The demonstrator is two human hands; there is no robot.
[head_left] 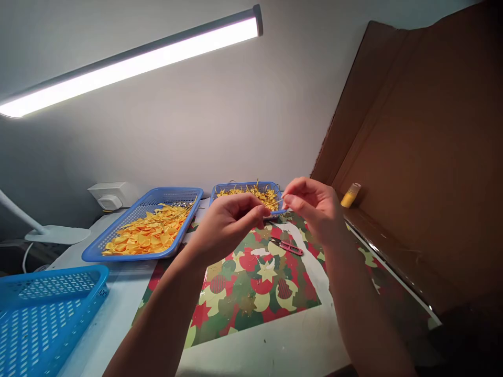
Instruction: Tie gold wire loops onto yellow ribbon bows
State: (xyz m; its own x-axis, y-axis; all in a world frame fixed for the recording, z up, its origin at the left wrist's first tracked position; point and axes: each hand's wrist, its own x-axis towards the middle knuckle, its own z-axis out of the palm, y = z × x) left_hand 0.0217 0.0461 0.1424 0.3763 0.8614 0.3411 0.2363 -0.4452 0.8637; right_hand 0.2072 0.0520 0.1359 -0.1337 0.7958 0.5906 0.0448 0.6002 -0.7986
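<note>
My left hand (236, 220) and my right hand (314, 207) are raised over the table, close to each other, each with thumb and forefinger pinched. A thin pale strand (277, 201) spans the small gap between the fingertips; its exact kind is too fine to make out. Just behind them is a small blue basket (243, 185) of gold, ribbon-like pieces (264, 196), partly covered by my fingers. Below the hands, thread snips (288, 246) with a red handle lie on a patterned red and green sheet (247, 293).
Left of my hands stands a blue basket (91, 255) of yellow petal-like pieces (145, 233). A lighter blue basket (35, 324) sits nearer left, by a lamp base (58, 234). Cardboard (424, 131) walls the right side, with a yellow thread spool (350, 195) beside it. A tube light (137, 60) hangs above.
</note>
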